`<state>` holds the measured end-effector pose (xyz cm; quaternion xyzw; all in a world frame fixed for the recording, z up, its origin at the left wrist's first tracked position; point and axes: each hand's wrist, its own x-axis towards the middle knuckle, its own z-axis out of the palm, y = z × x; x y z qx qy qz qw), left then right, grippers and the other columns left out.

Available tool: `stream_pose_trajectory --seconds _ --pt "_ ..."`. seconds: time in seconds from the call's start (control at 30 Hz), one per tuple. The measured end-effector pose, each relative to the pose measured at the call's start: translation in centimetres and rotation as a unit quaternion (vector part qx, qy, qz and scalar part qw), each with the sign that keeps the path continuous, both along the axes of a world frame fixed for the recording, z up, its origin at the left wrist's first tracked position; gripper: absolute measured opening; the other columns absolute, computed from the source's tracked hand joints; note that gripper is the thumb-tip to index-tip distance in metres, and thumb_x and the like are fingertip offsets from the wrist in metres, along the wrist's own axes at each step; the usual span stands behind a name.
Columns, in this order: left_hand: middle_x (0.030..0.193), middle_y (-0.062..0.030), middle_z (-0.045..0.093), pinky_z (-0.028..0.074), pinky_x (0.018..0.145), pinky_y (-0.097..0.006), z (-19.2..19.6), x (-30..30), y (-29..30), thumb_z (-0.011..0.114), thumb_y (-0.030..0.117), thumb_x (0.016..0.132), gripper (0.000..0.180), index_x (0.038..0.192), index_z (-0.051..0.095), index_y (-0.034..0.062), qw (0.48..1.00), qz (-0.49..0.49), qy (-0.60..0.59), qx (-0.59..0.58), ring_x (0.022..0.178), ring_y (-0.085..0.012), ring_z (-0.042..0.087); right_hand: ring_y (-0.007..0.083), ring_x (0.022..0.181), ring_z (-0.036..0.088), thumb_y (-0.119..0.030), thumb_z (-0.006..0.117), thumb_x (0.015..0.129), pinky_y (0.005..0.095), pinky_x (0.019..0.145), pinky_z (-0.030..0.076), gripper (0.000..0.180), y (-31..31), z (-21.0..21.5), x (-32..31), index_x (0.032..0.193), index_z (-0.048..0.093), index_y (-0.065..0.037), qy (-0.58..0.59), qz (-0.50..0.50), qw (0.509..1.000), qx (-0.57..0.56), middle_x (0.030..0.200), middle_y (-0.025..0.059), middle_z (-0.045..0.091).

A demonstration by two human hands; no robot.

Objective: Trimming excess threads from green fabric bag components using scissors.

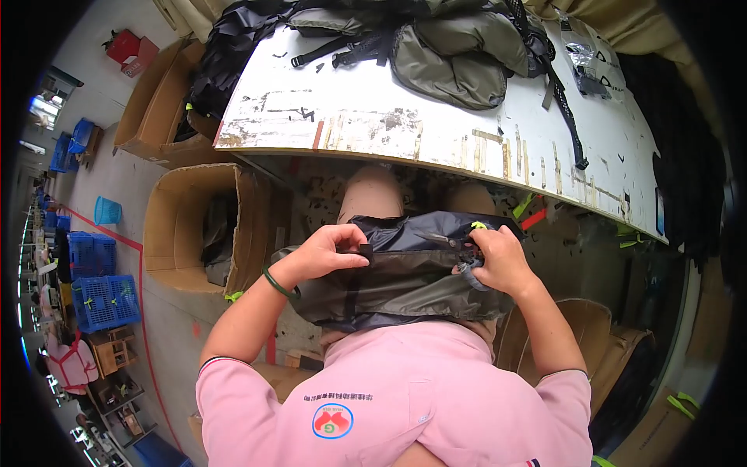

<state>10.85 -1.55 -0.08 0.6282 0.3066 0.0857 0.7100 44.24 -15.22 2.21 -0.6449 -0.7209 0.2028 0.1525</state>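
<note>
Biggest thing first: white worktable (436, 117) w/ a scuffed, tape-marked top, sitting well beyond both hands. Piled on its far side is olive/black bag gear (455, 58) w/ straps hanging loose, and off toward the right-hand side a clear plastic pouch (585, 58) w/ black print on it, flat on the tabletop.

Left of the left hand there's an open brown cardboard box (198, 226) on the floor w/ dark stuff inside, another box (152, 105) farther out. Way off left, blue plastic crates (105, 300).

Now the main bit: a dark grey/black fabric bag (405, 272) lying across the person's lap, between the two hands. Long axis runs left-right, so it's crossways to the body, its upper edge facing the table.

Left hand (327, 253) is pinched shut on a small black tab or strap end (363, 254) at the bag's upper left edge, thumb and fingers together. Green band on that wrist.

Right hand (502, 261) is closed around small scissors (459, 243) at the bag's upper right edge; a tiny yellow-green tag (478, 226) sits just above those fingers. Can't tell if the blades are apart or shut.
</note>
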Motion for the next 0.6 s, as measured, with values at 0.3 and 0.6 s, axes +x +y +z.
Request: stream_pose_trajectory --seconds 0.3,0.6 --pt "0.084 0.005 0.062 0.046 0.07 -0.019 1.6 1.6 0.7 0.075 0.003 0.084 0.016 0.097 0.067 0.003 0.995 0.013 -0.024 -0.1 0.075 -0.0021 0.055 0.0269 0.077 0.06 -0.045 0.086 0.061 0.0377 0.07 0.039 0.053 3.5 2.2 -2.6 0.086 0.059 -0.007 -0.049 0.134 0.988 0.05 0.072 0.0066 0.058" --pt "0.087 0.0046 0.065 0.047 0.071 -0.019 1.6 2.0 0.8 0.074 -0.001 0.084 0.016 0.098 0.069 0.0025 0.993 0.012 -0.031 -0.115 0.078 -0.0014 0.057 0.0278 0.08 0.061 -0.045 0.087 0.06 0.0377 0.071 0.04 0.055 4.3 3.2 -3.5 0.089 0.061 -0.006 -0.056 0.151 0.985 0.058 0.074 0.0077 0.06"
